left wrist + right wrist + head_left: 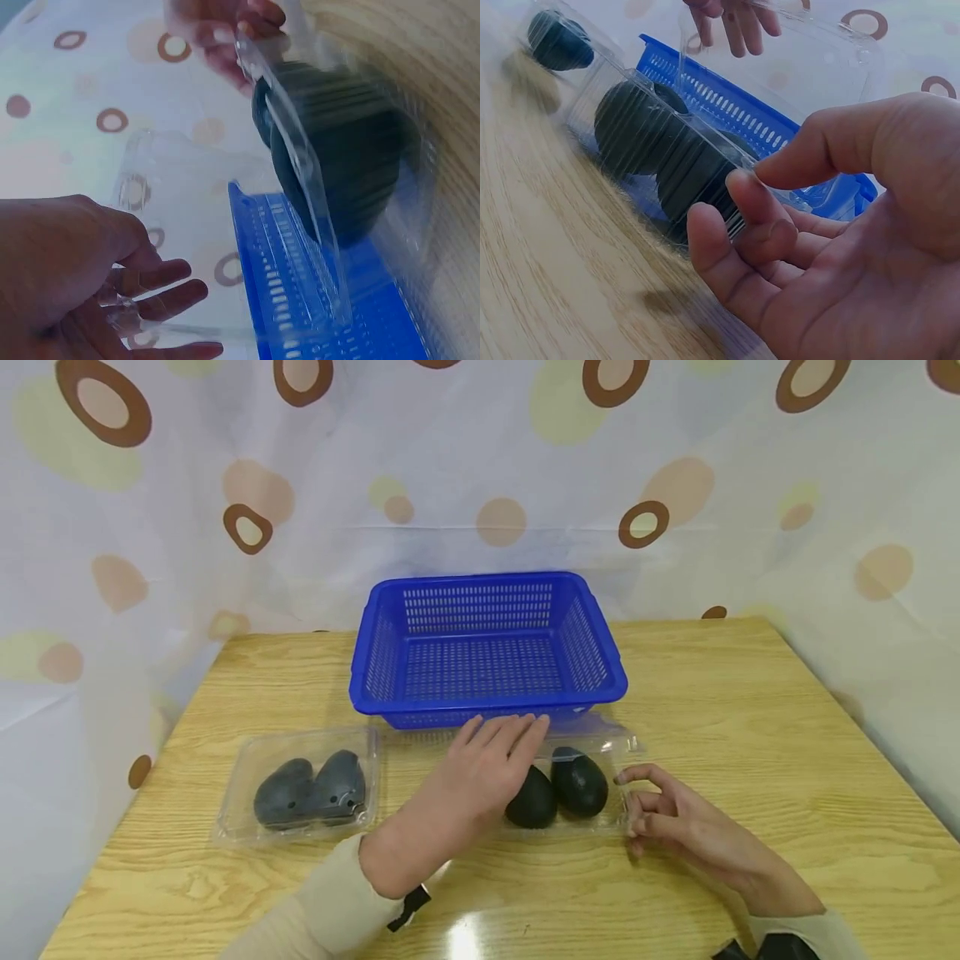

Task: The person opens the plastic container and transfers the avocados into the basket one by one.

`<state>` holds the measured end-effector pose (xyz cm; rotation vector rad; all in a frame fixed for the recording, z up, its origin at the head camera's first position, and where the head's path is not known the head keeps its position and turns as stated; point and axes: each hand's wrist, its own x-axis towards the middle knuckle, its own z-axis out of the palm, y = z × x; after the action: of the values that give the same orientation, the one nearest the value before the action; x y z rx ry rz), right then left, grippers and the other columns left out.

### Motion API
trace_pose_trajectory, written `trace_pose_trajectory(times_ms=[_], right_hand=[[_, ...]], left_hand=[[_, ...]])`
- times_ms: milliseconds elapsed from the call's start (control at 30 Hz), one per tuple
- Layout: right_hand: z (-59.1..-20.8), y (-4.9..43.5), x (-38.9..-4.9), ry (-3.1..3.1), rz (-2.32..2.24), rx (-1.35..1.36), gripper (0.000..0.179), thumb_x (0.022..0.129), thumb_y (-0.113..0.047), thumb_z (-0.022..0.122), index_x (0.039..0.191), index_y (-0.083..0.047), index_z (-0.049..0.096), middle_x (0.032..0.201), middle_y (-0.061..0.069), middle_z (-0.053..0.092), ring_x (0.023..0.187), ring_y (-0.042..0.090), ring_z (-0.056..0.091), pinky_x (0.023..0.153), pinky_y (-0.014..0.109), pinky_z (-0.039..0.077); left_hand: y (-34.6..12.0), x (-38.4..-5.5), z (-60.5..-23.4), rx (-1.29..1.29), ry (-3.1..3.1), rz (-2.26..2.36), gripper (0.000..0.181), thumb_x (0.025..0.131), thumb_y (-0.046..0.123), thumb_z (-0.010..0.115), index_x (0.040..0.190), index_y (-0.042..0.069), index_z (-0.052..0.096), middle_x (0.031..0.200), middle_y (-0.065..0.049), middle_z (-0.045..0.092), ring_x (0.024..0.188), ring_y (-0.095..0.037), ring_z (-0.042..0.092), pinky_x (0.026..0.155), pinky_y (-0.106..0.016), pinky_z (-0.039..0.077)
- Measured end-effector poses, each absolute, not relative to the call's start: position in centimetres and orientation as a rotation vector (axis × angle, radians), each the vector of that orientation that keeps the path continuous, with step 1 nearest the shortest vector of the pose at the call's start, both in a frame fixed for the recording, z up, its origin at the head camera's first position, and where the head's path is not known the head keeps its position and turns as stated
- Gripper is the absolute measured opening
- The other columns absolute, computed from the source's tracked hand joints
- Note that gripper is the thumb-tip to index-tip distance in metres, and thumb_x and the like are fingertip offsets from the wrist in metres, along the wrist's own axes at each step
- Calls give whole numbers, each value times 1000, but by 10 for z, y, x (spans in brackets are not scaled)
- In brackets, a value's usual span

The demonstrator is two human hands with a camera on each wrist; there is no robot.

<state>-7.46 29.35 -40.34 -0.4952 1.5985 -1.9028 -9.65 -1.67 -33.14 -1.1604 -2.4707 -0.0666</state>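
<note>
A clear plastic clamshell box (pixel 621 810) with dark avocados (pixel 579 783) in its base stands before the blue basket. Its transparent lid (pixel 195 161) is raised. My right hand (pixel 693 835) is at the box's right end; in the right wrist view its thumb and index finger (pixel 754 199) pinch the rim. My left hand (pixel 480 777) reaches over the box's left part, hiding some of it. Seen from the left wrist, its fingers (pixel 176 296) are extended by the lid's corner, touching it. A second clear clamshell box (pixel 240 777), shut over two avocados (pixel 341 785), lies at the left.
An empty blue plastic basket (pixel 487 703) with slotted walls stands at the back of the wooden table (pixel 750 727), just behind the open box. A patterned cloth (pixel 450 468) hangs behind the table and along its sides.
</note>
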Motion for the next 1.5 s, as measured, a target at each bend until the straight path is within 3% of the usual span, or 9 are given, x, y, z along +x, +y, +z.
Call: trace_pose_trajectory(times_ms=[167,567,933,1000,1200,1333,1400,1500], right_hand=[[-404,295,-74,1552,-1910,-543,40,102,5,36,140,-7,29,94,0,61,82,16,62,76,38,57],[-403,298,-72,1490,-1901,-551,43,101,8,36,141,-6,29,93,-1,58,86,14,63,76,37,58],[-400,303,-73,1494,-1833,-506,41,102,5,37,140,-7,28,92,-1,51,86,15,61,77,38,58],[-399,303,-73,1503,-1819,-494,41,102,5,37,139,-7,27,91,-1,49,85,16,61,77,39,58],[-397,305,-73,1528,-1792,-490,43,101,5,39,140,-5,25,91,0,48,84,18,60,76,41,58],[-400,306,-73,1511,-1800,-525,43,101,6,38,140,-3,23,91,0,49,84,17,60,76,41,58],[-400,306,-73,1514,-1799,-527,42,102,5,36,141,-2,24,91,0,51,84,17,60,75,41,57],[-398,306,-72,1592,-1770,-494,39,104,0,36,142,-2,28,90,-1,55,83,16,61,75,40,58]], left_hand=[[-25,-110,-332,-1137,-2296,-268,52,90,-8,65,139,-1,50,127,-14,64,118,-26,63,102,-36,53],[-42,-122,-329,-1016,-2232,-370,48,91,-14,55,138,-6,50,123,-19,64,114,-29,65,96,-34,56],[-64,-113,-340,-884,-2349,-542,62,87,2,66,144,-5,42,129,-22,61,117,-32,63,88,-34,59],[-67,-109,-343,-872,-2373,-580,58,88,3,65,142,-5,44,129,-22,61,118,-31,63,91,-36,58],[-70,-100,-358,-889,-2460,-634,39,89,7,64,127,1,56,119,-15,66,108,-26,67,75,-30,60],[-66,-98,-367,-1006,-2561,-658,43,93,13,63,134,3,53,128,-13,63,118,-25,62,92,-32,58],[-64,-97,-369,-1057,-2638,-670,51,95,21,62,141,4,48,138,-13,57,128,-26,56,106,-36,50],[-59,-97,-369,-1106,-2757,-667,66,97,36,61,151,5,37,150,-12,46,139,-26,46,114,-38,42]])
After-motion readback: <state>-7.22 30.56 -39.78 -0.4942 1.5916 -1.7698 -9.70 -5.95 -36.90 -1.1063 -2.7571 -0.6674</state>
